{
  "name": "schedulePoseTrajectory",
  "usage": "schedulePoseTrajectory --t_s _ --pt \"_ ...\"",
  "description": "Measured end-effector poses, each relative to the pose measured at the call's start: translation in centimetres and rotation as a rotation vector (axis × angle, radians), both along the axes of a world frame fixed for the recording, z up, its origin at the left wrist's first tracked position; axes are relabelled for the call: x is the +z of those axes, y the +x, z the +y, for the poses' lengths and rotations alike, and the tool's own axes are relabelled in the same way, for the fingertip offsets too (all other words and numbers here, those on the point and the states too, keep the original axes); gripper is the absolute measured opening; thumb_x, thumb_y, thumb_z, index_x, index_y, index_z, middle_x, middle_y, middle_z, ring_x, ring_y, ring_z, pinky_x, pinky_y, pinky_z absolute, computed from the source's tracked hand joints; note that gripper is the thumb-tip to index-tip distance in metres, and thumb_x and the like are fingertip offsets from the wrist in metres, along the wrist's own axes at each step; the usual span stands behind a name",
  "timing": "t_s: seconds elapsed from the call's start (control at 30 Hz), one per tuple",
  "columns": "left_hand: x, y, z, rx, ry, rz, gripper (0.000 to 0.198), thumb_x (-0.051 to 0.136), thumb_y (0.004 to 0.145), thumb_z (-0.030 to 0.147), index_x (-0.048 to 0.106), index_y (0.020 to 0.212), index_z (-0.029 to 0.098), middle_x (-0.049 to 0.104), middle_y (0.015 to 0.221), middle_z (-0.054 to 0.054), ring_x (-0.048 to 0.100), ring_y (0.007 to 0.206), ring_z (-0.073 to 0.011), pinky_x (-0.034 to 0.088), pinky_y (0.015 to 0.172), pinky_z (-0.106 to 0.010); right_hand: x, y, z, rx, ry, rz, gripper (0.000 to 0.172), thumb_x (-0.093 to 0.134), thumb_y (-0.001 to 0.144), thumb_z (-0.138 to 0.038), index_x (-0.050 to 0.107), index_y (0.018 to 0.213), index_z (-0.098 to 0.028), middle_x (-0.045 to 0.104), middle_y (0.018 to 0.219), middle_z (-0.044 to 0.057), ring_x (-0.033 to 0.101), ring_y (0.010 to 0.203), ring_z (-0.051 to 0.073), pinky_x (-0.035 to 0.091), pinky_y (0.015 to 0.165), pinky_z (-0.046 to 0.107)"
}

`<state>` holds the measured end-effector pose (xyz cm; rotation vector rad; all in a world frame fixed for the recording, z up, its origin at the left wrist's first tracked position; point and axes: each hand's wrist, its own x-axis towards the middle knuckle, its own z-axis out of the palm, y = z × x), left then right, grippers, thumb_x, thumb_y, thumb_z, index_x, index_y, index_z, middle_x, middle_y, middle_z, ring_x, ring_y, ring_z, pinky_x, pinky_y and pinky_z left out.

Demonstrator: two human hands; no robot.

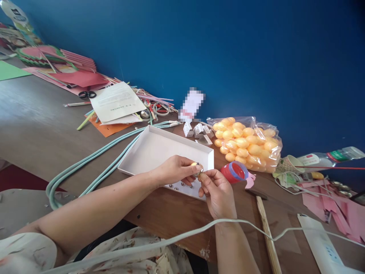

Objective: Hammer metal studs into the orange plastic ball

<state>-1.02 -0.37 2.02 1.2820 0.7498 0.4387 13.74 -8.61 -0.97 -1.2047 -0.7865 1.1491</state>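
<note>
Over the white box (148, 146), my left hand (173, 169) pinches a small shiny yellow-and-metal piece (196, 164) between thumb and fingers. My right hand (216, 186) meets it from the right, its thumb and forefinger closed on the lower end of the same piece. The fingers cover much of it, so its exact kind does not show. Several small round metal beads (176, 188) lie in the near part of the box, below my hands. Just right of my right hand stands a red cup-like container (230, 172) with a purple rim.
A clear bag of orange plastic eggs (242, 142) rests against the blue wall. A hammer (266, 232) and a white power strip (322, 239) lie at right. A pale cable (182, 238) crosses in front of my right forearm. Papers (116, 101) and scissors (87, 94) lie at left.
</note>
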Motion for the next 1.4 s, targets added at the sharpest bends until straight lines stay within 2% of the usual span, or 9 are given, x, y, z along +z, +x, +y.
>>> schedulePoseTrajectory --t_s 0.2,0.37,0.47,0.6,0.83,1.07,1.23,1.4 --pt "0.2 0.1 0.1 0.041 -0.114 -0.018 0.05 0.066 0.069 0.057 0.066 0.081 0.008 0.066 0.074 -0.008 0.06 0.061 -0.0127 0.053 0.063 -0.028 0.7 -0.4 0.0 0.015 0.025 0.063 0.014 0.071 0.078 -0.028 0.062 0.081 -0.018 0.059 0.068 -0.004 0.042 0.047 0.003 0.045 0.043 0.017" --pt "0.3 0.1 0.2 0.029 -0.159 -0.044 0.053 0.068 0.067 0.058 0.067 0.081 0.008 0.064 0.065 -0.006 0.06 0.058 -0.0133 0.052 0.063 -0.029 1.0 -0.2 0.0 0.041 0.019 0.123 0.016 0.068 0.08 -0.031 0.06 0.079 -0.017 0.06 0.071 -0.003 0.042 0.049 0.004 0.046 0.044 0.017" --pt "0.3 0.1 0.2 0.019 -0.156 -0.038 0.052 0.068 0.067 0.058 0.066 0.079 0.008 0.063 0.064 -0.005 0.06 0.058 -0.0135 0.052 0.063 -0.03 0.9 -0.3 0.1 0.036 0.007 0.126 0.017 0.071 0.077 -0.03 0.058 0.079 -0.018 0.058 0.066 -0.005 0.041 0.046 0.004 0.045 0.042 0.016" --pt "0.1 0.1 0.2 0.005 -0.129 -0.025 0.053 0.066 0.068 0.059 0.066 0.08 0.008 0.066 0.073 -0.009 0.061 0.059 -0.0134 0.053 0.064 -0.03 0.8 -0.5 0.1 0.029 -0.013 0.128 0.021 0.073 0.075 -0.029 0.055 0.079 -0.02 0.056 0.06 -0.007 0.039 0.043 0.004 0.043 0.039 0.015" --pt "-0.1 0.1 -0.1 -0.035 -0.07 -0.018 0.054 0.062 0.071 0.061 0.066 0.083 0.009 0.066 0.076 -0.009 0.061 0.061 -0.0129 0.053 0.065 -0.029 0.9 -0.4 0.1 0.05 -0.037 0.118 0.024 0.074 0.075 -0.03 0.053 0.078 -0.02 0.056 0.058 -0.007 0.037 0.041 0.003 0.042 0.037 0.015" --pt "0.0 0.1 -0.1 -0.018 -0.087 -0.039 0.053 0.065 0.069 0.06 0.066 0.081 0.009 0.066 0.073 -0.008 0.061 0.061 -0.0131 0.052 0.064 -0.028 0.8 -0.4 0.1 0.051 -0.004 0.079 0.022 0.072 0.077 -0.029 0.052 0.08 -0.02 0.056 0.059 -0.007 0.037 0.042 0.004 0.042 0.038 0.015" --pt "0.1 0.1 0.1 -0.003 -0.127 -0.052 0.049 0.067 0.069 0.056 0.066 0.079 0.009 0.063 0.063 -0.005 0.06 0.058 -0.0127 0.052 0.063 -0.028 1.1 -0.8 0.0 0.036 0.041 0.085 0.022 0.065 0.082 -0.037 0.052 0.079 -0.02 0.056 0.063 -0.005 0.038 0.045 0.004 0.043 0.041 0.017" --pt "0.3 0.0 -0.2 -0.021 -0.08 -0.057 0.05 0.066 0.069 0.058 0.067 0.081 0.009 0.067 0.074 -0.008 0.061 0.062 -0.0134 0.051 0.063 -0.027 1.1 -0.9 0.0 0.013 0.036 0.037 0.026 0.07 0.077 -0.036 0.05 0.076 -0.02 0.053 0.058 -0.008 0.036 0.042 0.004 0.04 0.039 0.016"
